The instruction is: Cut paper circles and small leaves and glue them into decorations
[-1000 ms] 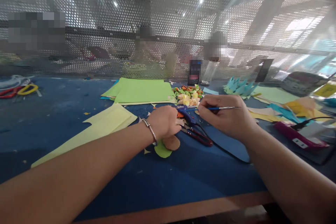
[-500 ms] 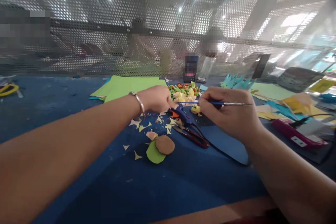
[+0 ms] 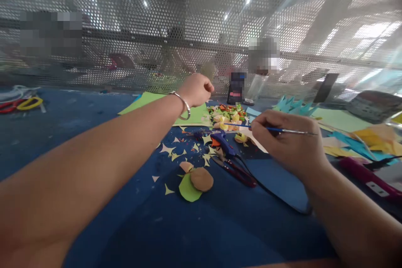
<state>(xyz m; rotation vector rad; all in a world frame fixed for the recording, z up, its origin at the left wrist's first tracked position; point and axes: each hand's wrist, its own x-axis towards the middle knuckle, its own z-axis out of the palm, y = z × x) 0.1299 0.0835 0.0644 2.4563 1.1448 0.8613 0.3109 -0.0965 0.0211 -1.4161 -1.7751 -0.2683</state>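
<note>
Stick [image 3: 276, 129] is pointing leftward, pinched in the right hand [image 3: 289, 144], the left hand [image 3: 196, 90], grip unclear, hovering nearer the worktop's [image 3: 226, 226] far edge.

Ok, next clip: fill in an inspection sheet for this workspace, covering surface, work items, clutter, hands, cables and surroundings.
Surface: blue tabletop, marked with small specks.
Work items: thin blue tool; tan disc overlapping green disc; dark-red snips; glue gun.
Clutter: pale paper scraps strewn mid-table.
Hands: right hand grips the tool; left hand reaches over green sheets, grip unclear.
Cables: black cord from the glue gun; purple power strip at right.
Surroundings: perforated screen behind; blurred figures beyond.
</note>
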